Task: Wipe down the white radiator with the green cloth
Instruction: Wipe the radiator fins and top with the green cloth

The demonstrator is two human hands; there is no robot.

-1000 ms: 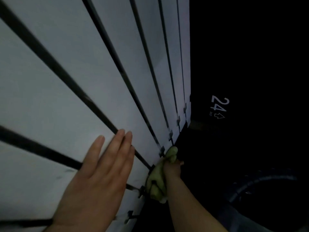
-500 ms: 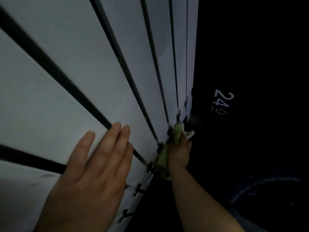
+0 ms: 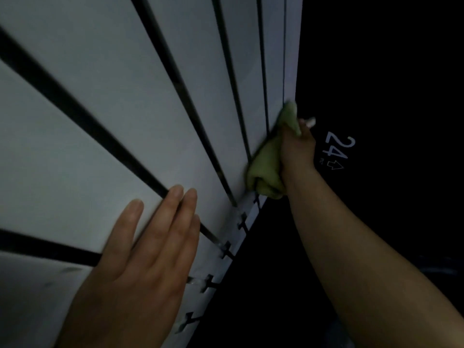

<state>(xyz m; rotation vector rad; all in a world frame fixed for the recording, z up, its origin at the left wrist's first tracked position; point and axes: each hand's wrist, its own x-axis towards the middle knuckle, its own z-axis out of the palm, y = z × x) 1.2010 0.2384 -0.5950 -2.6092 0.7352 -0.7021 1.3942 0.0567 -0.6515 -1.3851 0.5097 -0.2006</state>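
The room is very dark. Past the white radiator there is only blackness, broken by a pale "24" marking with a small arrow under it. The radiator fills the left side of the view, its flat panels separated by dark slots that run to a notched edge.

The green cloth is now bunched in the right hand, whose fingers are curled tightly round it, and it is pressed against the far panels right at that notched edge. A second ago the cloth sat much nearer along the same edge, just beside the left hand. Half a second ago it was partway along. So the wipe is travelling steadily along the edge, away from the person, and it has nearly reached the radiator's far corner. The top of the cloth is blurred, which suggests the stroke is still under way.

The left hand stays where it was, holding nothing. Its fingers are straight and close together, laid flat on a near panel and crossing the end of one slot. It looks like a brace.

My judgement is that this edge pass is almost finished. The broad panel faces and the slots may still need wiping, but the dim light hides any dust or streaks, so I cannot tell how clean they are.
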